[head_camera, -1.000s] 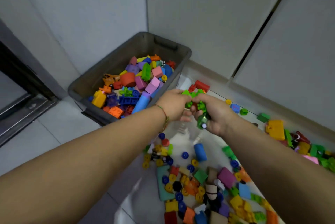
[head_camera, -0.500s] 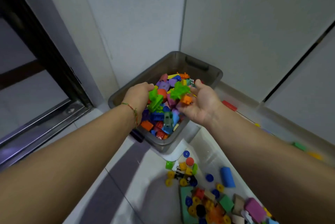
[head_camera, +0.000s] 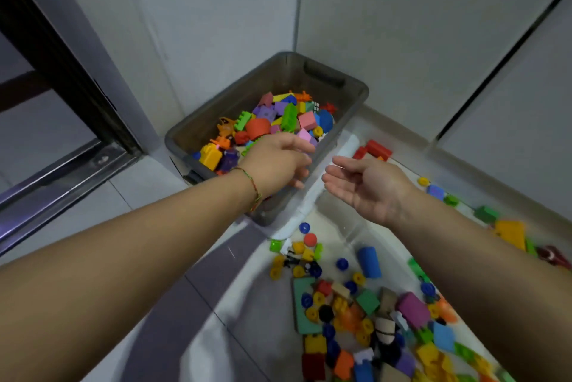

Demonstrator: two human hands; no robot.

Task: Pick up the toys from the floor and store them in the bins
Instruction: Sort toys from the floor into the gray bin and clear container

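Observation:
A grey plastic bin stands in the wall corner, filled with several colourful toy blocks. My left hand hovers over the bin's near right edge, fingers relaxed and empty. Just right of the bin, my right hand is held palm up with straight fingers and holds nothing. Many loose toys lie scattered on the floor below my hands, among them a blue cylinder and a teal plate.
A dark-framed sliding door track runs along the left. More blocks, including red ones and a yellow one, lie along the right wall. Grey floor tiles lie left of the bin.
Both hands carried a heap of green and orange toys over the bin, let it go, and now pull back to the right and apart, empty.

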